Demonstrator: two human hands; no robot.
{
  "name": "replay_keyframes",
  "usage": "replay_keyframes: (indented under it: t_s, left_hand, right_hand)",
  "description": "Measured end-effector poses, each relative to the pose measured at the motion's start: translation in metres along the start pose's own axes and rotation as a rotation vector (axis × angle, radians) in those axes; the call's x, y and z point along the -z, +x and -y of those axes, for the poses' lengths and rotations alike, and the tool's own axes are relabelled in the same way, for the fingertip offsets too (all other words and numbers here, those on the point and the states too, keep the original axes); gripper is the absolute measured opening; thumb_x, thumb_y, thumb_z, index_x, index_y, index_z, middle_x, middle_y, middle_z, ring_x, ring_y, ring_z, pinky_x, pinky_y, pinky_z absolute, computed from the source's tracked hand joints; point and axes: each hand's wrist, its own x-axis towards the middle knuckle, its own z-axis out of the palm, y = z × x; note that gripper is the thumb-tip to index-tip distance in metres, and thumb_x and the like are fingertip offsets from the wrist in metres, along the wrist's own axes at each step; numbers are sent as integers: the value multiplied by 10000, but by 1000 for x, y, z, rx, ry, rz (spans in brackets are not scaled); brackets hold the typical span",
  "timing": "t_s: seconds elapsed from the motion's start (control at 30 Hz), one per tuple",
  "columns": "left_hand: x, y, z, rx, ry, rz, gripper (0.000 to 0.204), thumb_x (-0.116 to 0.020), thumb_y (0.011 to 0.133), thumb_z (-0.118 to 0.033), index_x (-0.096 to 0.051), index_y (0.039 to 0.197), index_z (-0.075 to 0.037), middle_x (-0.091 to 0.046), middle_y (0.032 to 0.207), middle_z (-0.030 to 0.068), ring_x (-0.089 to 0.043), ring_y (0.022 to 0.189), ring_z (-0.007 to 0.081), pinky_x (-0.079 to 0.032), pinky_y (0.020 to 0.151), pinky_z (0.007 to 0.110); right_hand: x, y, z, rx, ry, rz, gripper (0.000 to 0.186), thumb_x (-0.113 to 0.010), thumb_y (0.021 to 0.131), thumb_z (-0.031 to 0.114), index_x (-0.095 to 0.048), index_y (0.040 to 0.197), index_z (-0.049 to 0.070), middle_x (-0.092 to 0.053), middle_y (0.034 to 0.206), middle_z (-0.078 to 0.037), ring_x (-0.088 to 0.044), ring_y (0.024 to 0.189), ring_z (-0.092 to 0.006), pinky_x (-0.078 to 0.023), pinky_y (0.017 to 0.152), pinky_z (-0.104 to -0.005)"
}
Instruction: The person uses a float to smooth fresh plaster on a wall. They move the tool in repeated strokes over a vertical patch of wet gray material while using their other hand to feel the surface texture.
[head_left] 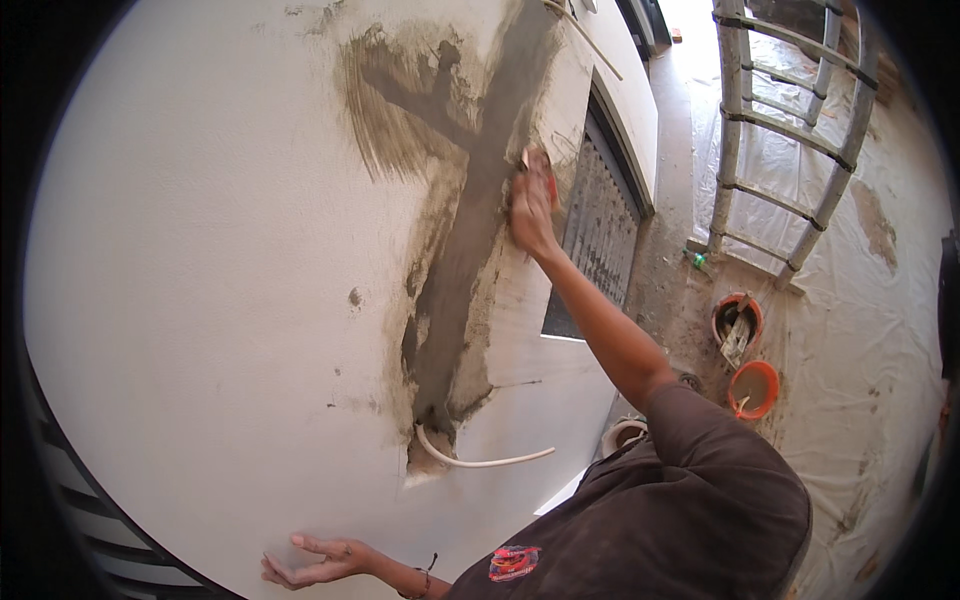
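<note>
A strip of wet grey mortar runs down the white wall, with a smeared branch to its upper left. My right hand is pressed close to the strip's right edge, its fingers closed around a flat, red-edged thing whose kind is mostly hidden. Low on the left, my left hand is held out near the wall, fingers apart and holding nothing. From the hollow at the strip's foot a pale flexible conduit curves out to the right. Another thin pale conduit sticks out at the top.
Right of the strip is a dark-framed opening with a ribbed panel. An aluminium ladder stands on plastic sheeting. Nearer are an orange bucket of greyish contents and a reddish bucket holding tools. Dark slats line the lower left.
</note>
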Motion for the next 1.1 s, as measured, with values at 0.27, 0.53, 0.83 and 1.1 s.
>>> replay_keyframes:
  t_s: [0.27,0.53,0.83,1.1]
  left_hand:
    - [0,0,-5,31,20,-26,399,-561,1013,-263,-530,1321,-11,-480,1349,209,-382,1352,381,-323,1088,530]
    - [6,4,-4,2,77,17,389,-519,1035,-268,-533,1319,-3,-468,1364,217,-381,1355,373,-328,1082,512]
    - [0,-1,4,9,50,17,381,-463,1056,-259,-523,1323,6,-478,1350,221,-379,1358,381,-327,1082,517]
    - [0,1,4,-3,45,55,407,-397,1067,-271,-489,1325,30,-448,1366,205,-329,1398,378,-300,1131,545]
  right_hand:
    - [-17,-85,16,422,-207,-9,842,-572,870,79,-125,1582,24,-23,1653,-200,53,1529,-346,90,1202,-497]
    - [-26,-32,79,528,-110,102,693,-466,947,91,-165,1560,-21,-138,1622,-255,-44,1523,-382,6,1220,-495]
    - [-4,50,71,229,118,85,742,-500,918,109,-159,1570,10,-74,1645,-213,1,1531,-339,26,1218,-506]
    - [17,59,75,386,-43,-37,811,-611,855,112,-218,1558,20,-70,1651,-184,-9,1530,-339,56,1214,-530]
